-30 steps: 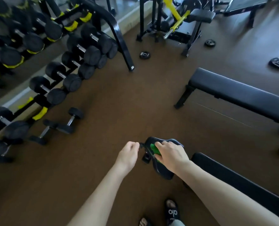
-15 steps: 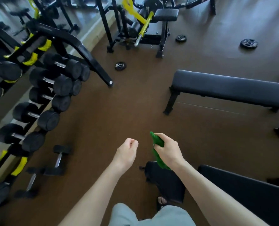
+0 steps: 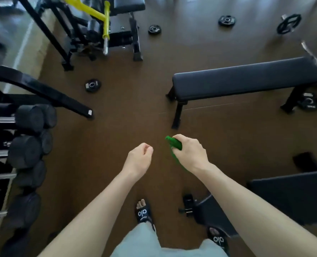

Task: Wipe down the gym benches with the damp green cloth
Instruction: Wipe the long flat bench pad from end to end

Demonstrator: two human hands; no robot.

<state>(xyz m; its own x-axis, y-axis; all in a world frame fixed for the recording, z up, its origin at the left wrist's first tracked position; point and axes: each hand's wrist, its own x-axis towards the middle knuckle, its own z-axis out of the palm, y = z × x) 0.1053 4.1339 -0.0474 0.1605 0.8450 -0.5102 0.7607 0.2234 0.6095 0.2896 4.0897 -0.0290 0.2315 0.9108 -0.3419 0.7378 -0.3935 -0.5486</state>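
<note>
My right hand (image 3: 190, 153) grips the green cloth (image 3: 174, 143), bunched in its fingers, held in the air above the brown floor. My left hand (image 3: 139, 158) hangs beside it in a loose fist and holds nothing. A black flat bench (image 3: 246, 78) stands ahead to the right, about an arm's length beyond the cloth. A second black bench (image 3: 293, 193) lies at the lower right, its small end pad (image 3: 209, 208) under my right forearm. Neither hand touches a bench.
A dumbbell rack (image 3: 26, 138) lines the left side, its black foot (image 3: 76, 106) reaching into the floor. A yellow-and-black machine (image 3: 105, 28) stands at the back. Weight plates (image 3: 92, 85) lie scattered on the floor. My sandalled feet (image 3: 143, 213) are below.
My right hand has lifted the cloth off the near bench's end pad and moved it up and forward. The view has swung right, bringing the far bench closer to centre.
</note>
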